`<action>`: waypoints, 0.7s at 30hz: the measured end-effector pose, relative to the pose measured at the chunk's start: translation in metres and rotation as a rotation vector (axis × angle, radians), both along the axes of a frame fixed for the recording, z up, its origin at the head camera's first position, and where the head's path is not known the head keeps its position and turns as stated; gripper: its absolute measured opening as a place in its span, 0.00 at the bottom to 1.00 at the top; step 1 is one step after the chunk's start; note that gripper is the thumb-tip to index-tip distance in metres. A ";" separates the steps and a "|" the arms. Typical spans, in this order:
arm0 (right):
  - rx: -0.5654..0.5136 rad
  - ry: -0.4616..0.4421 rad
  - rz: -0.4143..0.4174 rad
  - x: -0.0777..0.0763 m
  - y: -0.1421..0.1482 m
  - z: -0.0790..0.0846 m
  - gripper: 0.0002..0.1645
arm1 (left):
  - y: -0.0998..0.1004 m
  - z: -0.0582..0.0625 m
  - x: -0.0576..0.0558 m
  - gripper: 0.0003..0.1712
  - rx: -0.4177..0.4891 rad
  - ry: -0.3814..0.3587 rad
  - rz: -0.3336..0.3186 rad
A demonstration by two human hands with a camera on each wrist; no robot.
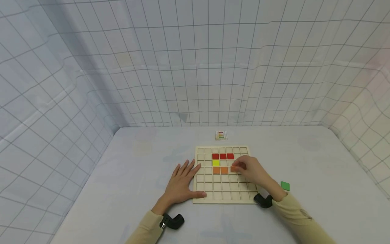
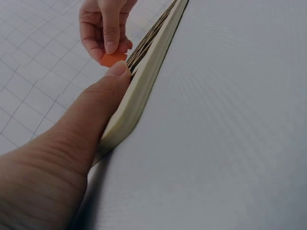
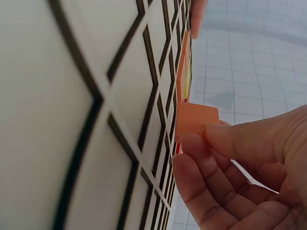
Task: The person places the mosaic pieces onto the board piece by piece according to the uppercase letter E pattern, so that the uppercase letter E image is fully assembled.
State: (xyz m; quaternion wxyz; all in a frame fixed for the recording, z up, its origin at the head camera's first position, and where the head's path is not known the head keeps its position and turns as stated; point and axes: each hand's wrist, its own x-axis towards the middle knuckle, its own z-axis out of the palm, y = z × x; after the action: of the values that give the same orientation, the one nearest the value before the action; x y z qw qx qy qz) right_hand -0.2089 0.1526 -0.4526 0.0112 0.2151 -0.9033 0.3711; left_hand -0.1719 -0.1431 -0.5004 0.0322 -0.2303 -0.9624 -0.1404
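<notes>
A pale wooden grid board [image 1: 225, 195] lies flat on the table. Three red tiles [image 1: 223, 156] sit side by side in one row of its cells, with a yellow tile [image 1: 216, 163] below the leftmost and two orange tiles [image 1: 220, 170] under that. My right hand [image 1: 251, 171] pinches another orange tile [image 3: 196, 120] between thumb and fingers, tilted, just right of the two orange ones and close over the board. Fingers spread, my left hand [image 1: 181, 186] rests at the board's left edge, its thumb [image 2: 112, 86] on the rim.
A small printed card [image 1: 221, 135] with a coloured grid pattern stands behind the board. On the right, beside my right wrist, lies a green tile [image 1: 285, 185]. White grid-patterned cloth [image 1: 195, 67] hangs at the back and both sides of the table.
</notes>
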 end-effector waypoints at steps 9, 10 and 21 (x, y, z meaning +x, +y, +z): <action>0.067 0.035 0.009 -0.004 -0.006 -0.001 0.04 | 0.000 0.000 0.000 0.61 0.001 -0.001 0.002; 0.078 0.043 0.009 -0.004 -0.006 -0.001 0.04 | 0.000 0.000 0.000 0.61 0.000 -0.001 0.002; 0.166 0.032 -0.030 -0.003 -0.006 0.000 0.03 | 0.000 0.000 0.000 0.61 0.005 0.007 -0.004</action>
State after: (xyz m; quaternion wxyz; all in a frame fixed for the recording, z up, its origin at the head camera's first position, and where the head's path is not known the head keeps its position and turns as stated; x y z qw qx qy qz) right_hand -0.2118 0.1462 -0.4524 0.0131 0.2076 -0.9338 0.2913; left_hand -0.1722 -0.1430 -0.5002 0.0358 -0.2329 -0.9614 -0.1419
